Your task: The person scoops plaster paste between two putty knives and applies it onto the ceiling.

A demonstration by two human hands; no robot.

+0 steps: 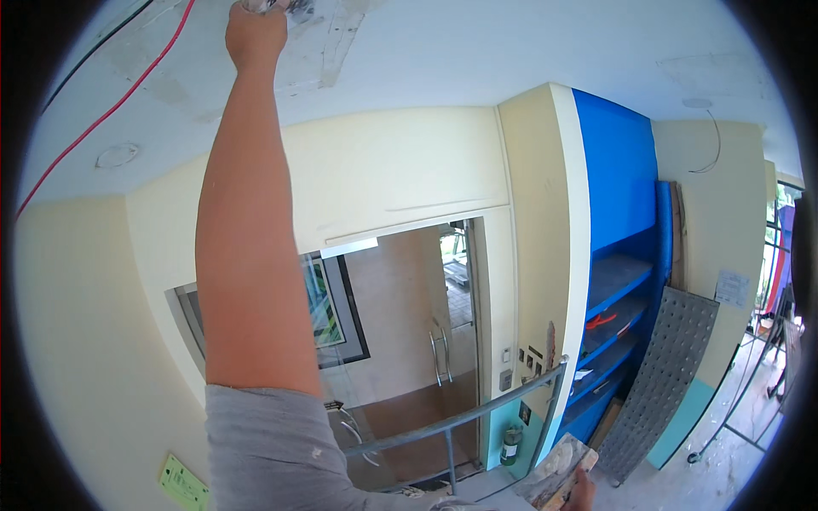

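My left arm stretches up to the white ceiling [443, 51]. At the upper edge my left hand [256, 38] is closed round something smeared whitish and grey, mostly cut off by the picture's rim. Patchy filler strips [341, 43] run across the ceiling beside it. Low on the right, my right hand [581, 494] grips a flat plastering trowel [550, 473] with a wooden handle, its plate smeared with pale filler. Only part of that hand shows. A grey scaffold rail [460, 423] passes just left of the trowel.
Red cable [128, 98] and black cable [94, 51] hang at upper left. Below is a glass door [400, 341]. To the right are blue shelves [618, 285], a leaning perforated metal plank [660, 375], a dangling ceiling wire [717, 140] and a green bottle [510, 447].
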